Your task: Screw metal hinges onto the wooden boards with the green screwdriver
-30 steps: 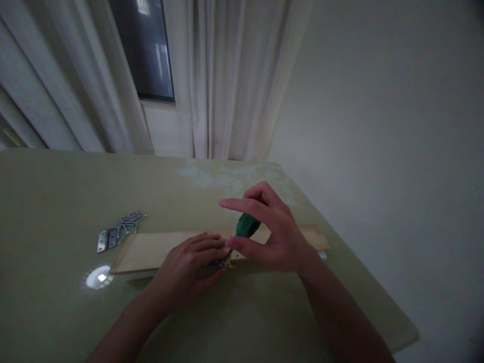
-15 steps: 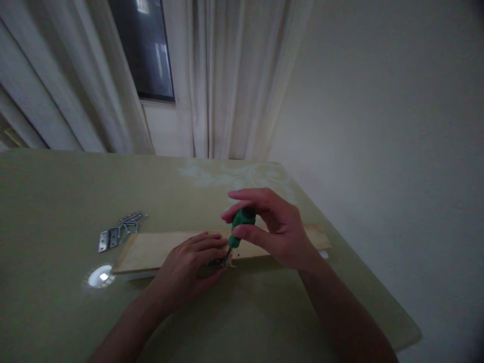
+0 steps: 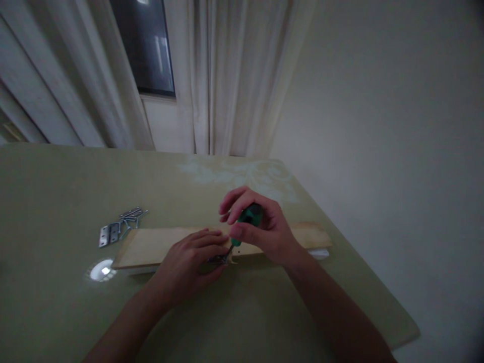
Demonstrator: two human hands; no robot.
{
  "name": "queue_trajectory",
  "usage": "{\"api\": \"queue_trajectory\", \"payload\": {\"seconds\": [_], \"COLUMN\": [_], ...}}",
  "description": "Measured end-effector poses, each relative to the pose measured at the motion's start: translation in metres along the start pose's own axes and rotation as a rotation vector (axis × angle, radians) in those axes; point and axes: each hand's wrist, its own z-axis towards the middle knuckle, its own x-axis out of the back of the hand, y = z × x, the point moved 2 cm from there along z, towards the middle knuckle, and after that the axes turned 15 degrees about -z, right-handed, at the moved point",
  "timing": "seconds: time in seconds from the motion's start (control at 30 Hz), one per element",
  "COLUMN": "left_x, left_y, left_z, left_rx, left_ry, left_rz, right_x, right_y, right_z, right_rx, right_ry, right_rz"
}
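A light wooden board (image 3: 151, 246) lies across the table in front of me. My left hand (image 3: 188, 263) is closed over its near edge, fingers on top and thumb below, pressing a small metal hinge (image 3: 217, 260) there; the hand partly covers the hinge. In my right hand (image 3: 267, 228) is a green and black screwdriver (image 3: 249, 217), held tilted. Its shaft points down to the hinge's right end, by my left fingertips. The exact contact of the tip is too small to tell. A small dark hole shows in the board just to the right.
To the left of the board, loose metal hinges (image 3: 109, 234) and several long screws (image 3: 130, 222) lie on the greenish table (image 3: 68, 191). White pieces (image 3: 319, 253) show beneath the board. Curtains (image 3: 227, 75) hang behind the table, and a wall stands at the right.
My right hand has shifted slightly left and its fingers have curled around the screwdriver handle, which leans more to the right. My left hand stays in place on the board.
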Motion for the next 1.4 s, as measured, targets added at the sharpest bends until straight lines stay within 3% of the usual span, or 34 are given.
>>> {"api": "queue_trajectory", "payload": {"seconds": [0.1,0.17,0.6,0.87,1.1,1.23,1.4], "left_x": [0.000,0.001,0.000,-0.001,0.000,0.003,0.001], "left_y": [0.001,0.001,0.001,0.000,0.001,0.006,0.002], "left_z": [0.000,0.001,0.000,-0.001,-0.001,0.002,0.000], "left_rx": [0.007,0.017,0.024,0.013,0.033,0.023,0.009], "left_ry": [-0.012,-0.015,-0.019,0.018,-0.008,0.006,0.021], "left_rz": [-0.005,-0.006,-0.025,-0.025,-0.030,-0.029,-0.043], "right_x": [-0.012,-0.016,-0.007,-0.006,-0.001,-0.006,-0.009], "right_y": [0.006,0.007,0.008,0.015,0.002,0.006,0.014], "right_z": [0.000,0.000,0.001,-0.003,0.003,0.001,-0.001], "right_rx": [-0.128,-0.159,-0.084,-0.127,-0.039,-0.093,-0.164], "right_ry": [-0.069,-0.091,-0.191,-0.111,-0.193,-0.150,0.022], "right_rz": [0.322,0.414,0.354,0.466,0.343,0.407,0.345]}}
